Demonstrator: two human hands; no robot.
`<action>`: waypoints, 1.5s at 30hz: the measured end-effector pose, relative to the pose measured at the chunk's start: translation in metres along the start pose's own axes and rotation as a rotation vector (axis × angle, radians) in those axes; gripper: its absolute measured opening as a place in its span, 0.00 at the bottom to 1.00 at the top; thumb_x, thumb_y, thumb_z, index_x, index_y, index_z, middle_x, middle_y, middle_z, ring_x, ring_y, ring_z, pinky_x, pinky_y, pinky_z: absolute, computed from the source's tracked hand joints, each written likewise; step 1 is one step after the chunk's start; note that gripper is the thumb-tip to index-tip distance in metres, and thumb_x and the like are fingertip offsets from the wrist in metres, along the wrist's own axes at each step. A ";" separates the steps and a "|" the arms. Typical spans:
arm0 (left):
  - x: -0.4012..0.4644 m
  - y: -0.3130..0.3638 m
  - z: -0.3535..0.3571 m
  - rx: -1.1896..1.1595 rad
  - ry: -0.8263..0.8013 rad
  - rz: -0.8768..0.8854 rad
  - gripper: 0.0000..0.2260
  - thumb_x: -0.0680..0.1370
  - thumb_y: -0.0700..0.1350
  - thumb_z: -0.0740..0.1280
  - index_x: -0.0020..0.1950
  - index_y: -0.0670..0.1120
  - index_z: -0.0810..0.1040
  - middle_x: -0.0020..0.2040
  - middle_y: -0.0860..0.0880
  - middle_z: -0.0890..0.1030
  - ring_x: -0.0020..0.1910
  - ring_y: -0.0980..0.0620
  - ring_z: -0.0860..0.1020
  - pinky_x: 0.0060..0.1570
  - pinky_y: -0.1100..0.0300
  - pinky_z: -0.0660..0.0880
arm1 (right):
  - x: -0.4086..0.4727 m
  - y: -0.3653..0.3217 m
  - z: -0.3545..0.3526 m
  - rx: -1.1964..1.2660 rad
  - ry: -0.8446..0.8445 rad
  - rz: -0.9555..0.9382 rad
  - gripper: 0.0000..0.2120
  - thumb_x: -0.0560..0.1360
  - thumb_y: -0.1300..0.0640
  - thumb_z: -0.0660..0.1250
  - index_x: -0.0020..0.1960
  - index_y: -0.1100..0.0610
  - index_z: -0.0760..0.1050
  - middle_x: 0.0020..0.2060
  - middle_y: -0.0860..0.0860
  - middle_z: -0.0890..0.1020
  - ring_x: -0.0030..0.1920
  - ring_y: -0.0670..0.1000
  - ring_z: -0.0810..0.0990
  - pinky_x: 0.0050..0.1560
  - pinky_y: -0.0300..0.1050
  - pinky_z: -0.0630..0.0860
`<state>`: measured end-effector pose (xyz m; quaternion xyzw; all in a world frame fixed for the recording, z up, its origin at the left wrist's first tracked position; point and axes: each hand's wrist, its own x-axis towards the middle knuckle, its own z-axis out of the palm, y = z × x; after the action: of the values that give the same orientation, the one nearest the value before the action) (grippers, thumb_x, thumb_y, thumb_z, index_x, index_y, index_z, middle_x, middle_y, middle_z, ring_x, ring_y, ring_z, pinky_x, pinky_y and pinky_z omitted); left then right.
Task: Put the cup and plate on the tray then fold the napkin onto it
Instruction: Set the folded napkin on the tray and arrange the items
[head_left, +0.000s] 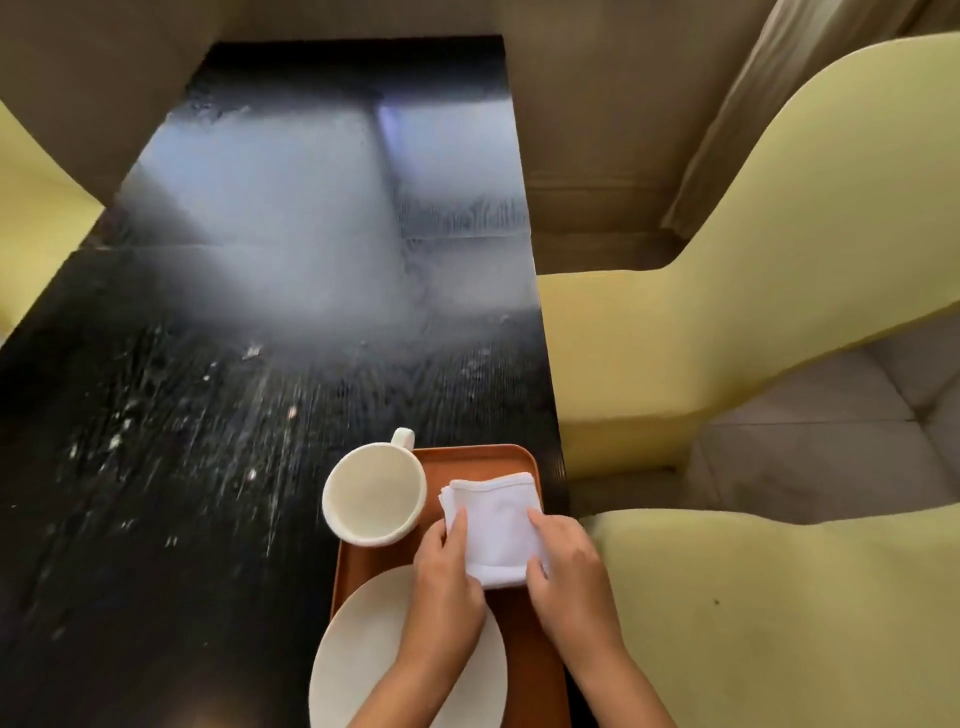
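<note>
A dark table (208, 415) fills the left and middle of the view, its top streaked with pale specks and a broad sheen of light. Near its right edge lies an orange tray (483, 457). A white cup (374, 493) stands upright at the tray's far left corner, overhanging the rim, handle pointing away. A white plate (363, 649) sits at the tray's near left, also overlapping the edge. The left hand (447, 577) reaches over the plate, fingers curled, thumb and fingertips pinching the left edge of the napkin (498, 525). The napkin, folded to a small white square, is over the tray's right half. The right hand (566, 561) grips its right side, thumb on top. Yellow chairs (753, 270) stand to the right.
</note>
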<state>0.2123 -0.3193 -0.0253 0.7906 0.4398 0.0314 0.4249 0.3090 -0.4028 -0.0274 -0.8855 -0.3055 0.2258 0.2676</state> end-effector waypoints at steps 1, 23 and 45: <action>0.003 0.000 0.005 0.021 0.022 0.010 0.28 0.76 0.32 0.58 0.75 0.44 0.56 0.69 0.45 0.65 0.67 0.52 0.64 0.65 0.66 0.61 | 0.002 0.002 0.003 -0.029 0.007 -0.025 0.22 0.73 0.66 0.62 0.66 0.57 0.71 0.59 0.53 0.76 0.57 0.52 0.76 0.55 0.40 0.72; -0.010 -0.002 0.024 0.802 -0.093 0.121 0.23 0.69 0.56 0.67 0.63 0.55 0.76 0.66 0.44 0.75 0.66 0.47 0.72 0.54 0.38 0.73 | 0.017 0.031 0.026 -0.459 0.111 -0.302 0.22 0.70 0.57 0.65 0.65 0.56 0.73 0.67 0.56 0.73 0.69 0.58 0.68 0.63 0.60 0.69; 0.051 -0.063 -0.111 -0.416 0.128 -0.274 0.20 0.78 0.44 0.59 0.69 0.57 0.66 0.55 0.56 0.78 0.54 0.56 0.74 0.62 0.51 0.71 | 0.046 -0.074 0.045 0.347 -0.192 -0.026 0.24 0.75 0.55 0.66 0.69 0.50 0.65 0.65 0.50 0.74 0.58 0.55 0.77 0.55 0.59 0.78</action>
<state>0.1547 -0.1946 -0.0148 0.6156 0.5530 0.1130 0.5500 0.2852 -0.3075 -0.0265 -0.7964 -0.2975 0.3549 0.3889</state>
